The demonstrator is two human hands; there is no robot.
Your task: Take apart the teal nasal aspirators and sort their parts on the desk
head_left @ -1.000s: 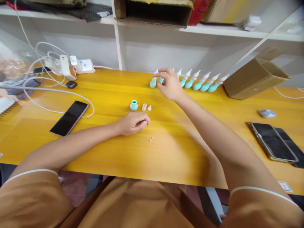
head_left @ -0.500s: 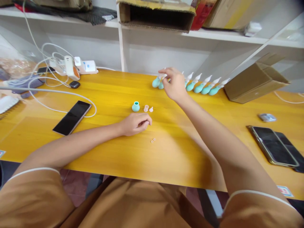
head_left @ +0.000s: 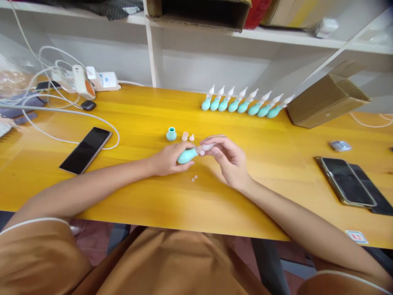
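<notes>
Teal bulb (head_left: 187, 155) with its clear tip (head_left: 205, 147) lies between my two hands, just above the surface (head_left: 138, 192), long axis running left to right and tilted up toward the tip. My left hand (head_left: 167, 159) is curled shut on the bulb end; my right hand (head_left: 229, 157) pinches the tip between thumb and fingers. Loose teal base (head_left: 171, 134) and small clear caps (head_left: 187, 137) sit just beyond, a row of finished ones (head_left: 245, 104) farther off.

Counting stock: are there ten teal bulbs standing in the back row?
No, the row of teal bulbs holds eight, and another lies between both hands.
</notes>
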